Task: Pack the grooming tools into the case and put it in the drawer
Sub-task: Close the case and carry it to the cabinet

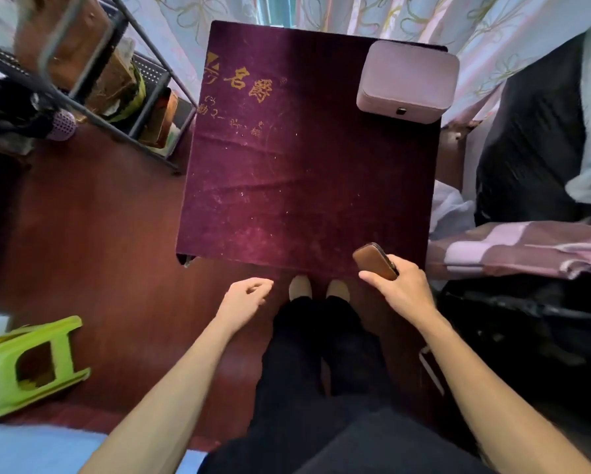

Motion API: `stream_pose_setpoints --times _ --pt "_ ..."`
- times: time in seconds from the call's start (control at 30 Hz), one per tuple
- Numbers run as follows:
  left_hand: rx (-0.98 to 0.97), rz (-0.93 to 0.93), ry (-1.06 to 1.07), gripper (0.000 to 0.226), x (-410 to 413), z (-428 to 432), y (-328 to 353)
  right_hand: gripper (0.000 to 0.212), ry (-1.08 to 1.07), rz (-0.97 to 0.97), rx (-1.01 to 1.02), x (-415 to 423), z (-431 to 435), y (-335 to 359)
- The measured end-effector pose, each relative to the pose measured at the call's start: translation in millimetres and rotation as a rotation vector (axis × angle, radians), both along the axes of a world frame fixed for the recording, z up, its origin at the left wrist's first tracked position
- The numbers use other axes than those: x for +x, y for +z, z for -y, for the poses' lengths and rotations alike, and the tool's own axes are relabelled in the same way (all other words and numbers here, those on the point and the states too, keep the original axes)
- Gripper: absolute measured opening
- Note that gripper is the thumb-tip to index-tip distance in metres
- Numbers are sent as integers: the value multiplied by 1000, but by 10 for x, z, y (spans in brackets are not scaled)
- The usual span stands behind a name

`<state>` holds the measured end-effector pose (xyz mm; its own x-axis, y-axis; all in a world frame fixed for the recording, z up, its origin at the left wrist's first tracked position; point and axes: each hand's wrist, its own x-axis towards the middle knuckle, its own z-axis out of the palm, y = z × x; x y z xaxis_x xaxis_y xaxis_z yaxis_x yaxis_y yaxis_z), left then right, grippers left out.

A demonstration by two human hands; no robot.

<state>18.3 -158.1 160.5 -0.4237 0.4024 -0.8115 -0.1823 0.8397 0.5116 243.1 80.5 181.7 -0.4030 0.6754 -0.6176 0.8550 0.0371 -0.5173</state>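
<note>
A small brown leather case (372,260), closed, is held in my right hand (401,289) just over the near right edge of the table (287,186). The table is covered with a dark purple cloth with gold lettering. My left hand (247,297) hangs in front of the table's near edge, holding nothing, its fingers loosely curled. No loose grooming tools show. No drawer is visible.
A closed pale pink box (408,82) sits on the table's far right corner. A metal shelf rack (92,80) stands at the left, a green plastic stool (30,364) lies on the red floor at lower left, and bedding (526,254) is at the right.
</note>
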Motion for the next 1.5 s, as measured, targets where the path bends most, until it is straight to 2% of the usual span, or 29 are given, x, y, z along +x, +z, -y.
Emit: stream_pose_setpoints --times 0.17,0.37,0.53,0.7,0.83,0.9,1.03,1.13,1.3,1.5 --pt "-138 37 99 13 250 802 320 26 -56 -58 -45 523 309 668" --pt "-197 50 283 13 595 1242 565 28 27 -99 -114 633 419 1135" --pt "-139 20 544 14 783 1178 851 21 202 -138 -143 168 231 1160" --pt "-91 5 878 15 1035 1245 1006 19 494 -151 -184 -499 152 1050" --pt "-117 13 1038 14 1508 1521 937 32 686 -155 -207 -946 273 1005" --pt "-144 47 1104 14 1800 1665 891 31 768 -149 -207 -1148 416 1029" --pt "-214 140 1282 13 2324 1873 773 15 870 -140 -230 -1553 754 1054" --pt "-267 208 1422 13 2514 2092 695 16 899 -131 -236 -1860 1047 1064" --pt "-286 262 1496 16 2236 2587 626 22 920 -122 -236 -2403 1556 1072" --pt "-157 124 1466 16 939 3115 736 40 940 -174 -265 -3139 2169 1166"
